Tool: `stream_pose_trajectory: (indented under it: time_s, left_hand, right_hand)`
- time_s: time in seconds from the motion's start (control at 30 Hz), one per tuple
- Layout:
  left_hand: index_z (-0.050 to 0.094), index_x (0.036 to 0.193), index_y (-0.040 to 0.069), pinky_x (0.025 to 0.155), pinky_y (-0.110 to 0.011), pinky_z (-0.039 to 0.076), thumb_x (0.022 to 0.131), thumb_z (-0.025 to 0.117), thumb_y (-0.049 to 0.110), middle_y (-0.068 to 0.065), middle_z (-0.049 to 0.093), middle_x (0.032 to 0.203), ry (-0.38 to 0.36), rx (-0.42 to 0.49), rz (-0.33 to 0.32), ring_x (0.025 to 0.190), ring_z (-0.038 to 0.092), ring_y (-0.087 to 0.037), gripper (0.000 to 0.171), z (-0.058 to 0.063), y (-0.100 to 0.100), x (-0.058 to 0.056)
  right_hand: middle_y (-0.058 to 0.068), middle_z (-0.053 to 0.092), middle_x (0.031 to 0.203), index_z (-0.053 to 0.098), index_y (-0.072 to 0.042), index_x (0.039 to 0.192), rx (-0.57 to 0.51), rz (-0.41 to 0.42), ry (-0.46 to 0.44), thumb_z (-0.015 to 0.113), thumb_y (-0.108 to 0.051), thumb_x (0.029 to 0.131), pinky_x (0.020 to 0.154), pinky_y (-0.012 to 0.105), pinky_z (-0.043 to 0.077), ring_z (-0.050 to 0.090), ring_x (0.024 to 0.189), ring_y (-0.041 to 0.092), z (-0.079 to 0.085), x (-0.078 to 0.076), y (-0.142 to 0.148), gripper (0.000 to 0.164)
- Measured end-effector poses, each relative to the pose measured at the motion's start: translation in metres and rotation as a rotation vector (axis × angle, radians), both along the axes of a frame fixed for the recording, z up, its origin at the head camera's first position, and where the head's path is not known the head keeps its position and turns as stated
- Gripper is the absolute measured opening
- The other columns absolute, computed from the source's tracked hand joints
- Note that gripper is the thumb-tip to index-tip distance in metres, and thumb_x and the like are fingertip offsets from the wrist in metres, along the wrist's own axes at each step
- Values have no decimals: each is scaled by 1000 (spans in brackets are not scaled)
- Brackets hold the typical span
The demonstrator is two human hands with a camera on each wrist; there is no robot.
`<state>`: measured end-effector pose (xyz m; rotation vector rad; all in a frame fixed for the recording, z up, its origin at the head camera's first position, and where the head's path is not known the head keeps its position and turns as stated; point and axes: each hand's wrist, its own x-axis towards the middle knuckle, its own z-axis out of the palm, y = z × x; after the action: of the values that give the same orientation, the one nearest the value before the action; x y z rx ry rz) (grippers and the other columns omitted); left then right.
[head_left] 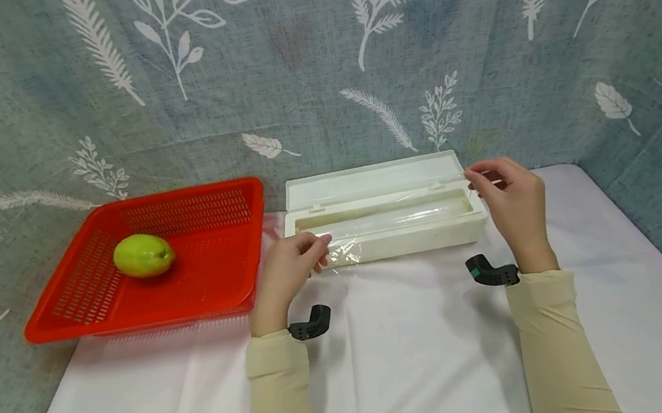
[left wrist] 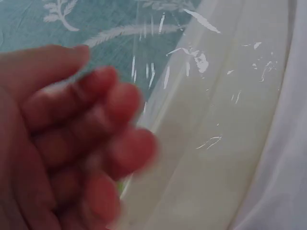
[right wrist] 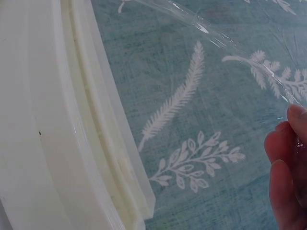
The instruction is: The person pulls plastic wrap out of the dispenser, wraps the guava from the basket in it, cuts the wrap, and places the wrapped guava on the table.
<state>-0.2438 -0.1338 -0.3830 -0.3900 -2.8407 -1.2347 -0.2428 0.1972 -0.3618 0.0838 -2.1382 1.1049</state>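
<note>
A white cling film dispenser box (head_left: pixel 403 241) stands on the table with its lid (head_left: pixel 372 180) raised at the back and a roll of film inside. Clear cling film (left wrist: pixel 199 62) spreads over the box, wrinkled and shiny. My right hand (head_left: pixel 512 197) pinches a gathered edge of the film between thumb and fingers, just off the box's right end. In the right wrist view the stretched film (right wrist: pixel 206 28) runs to those fingertips. By the box's left front corner is my left hand (head_left: pixel 294 262), its fingers loosely bent; I see no film between them.
To the left sits a red plastic basket (head_left: pixel 220 280) with a yellow-green fruit (head_left: pixel 143 256) in it. A white cloth (head_left: pixel 419 364) covers the table. Behind hangs a blue-grey curtain (head_left: pixel 301 89) with white leaf prints, close to the box's raised lid.
</note>
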Motion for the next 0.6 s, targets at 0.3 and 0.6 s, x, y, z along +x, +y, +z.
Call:
stream_pose_trajectory:
  time_s: [0.3,0.6]
  left_hand:
    - [66,86,8,58,-33,47,78,57,55,-9,65,78,-494,41,-95,64,58,-27,49,-30,-4,-4]
    - [59,109,8,57,-32,49,85,55,42,-12,64,94,-617,380,-269,71,61,-28,41,-69,4,-12]
  right_hand:
    - [1,52,85,69,-8,89,-13,-20,-16,64,-31,81,60,18,39,48,71,8,1,-1,4,25]
    - [4,62,68,60,-15,98,-48,180,-292,53,-42,86,47,26,44,53,49,19,1,6,14,30]
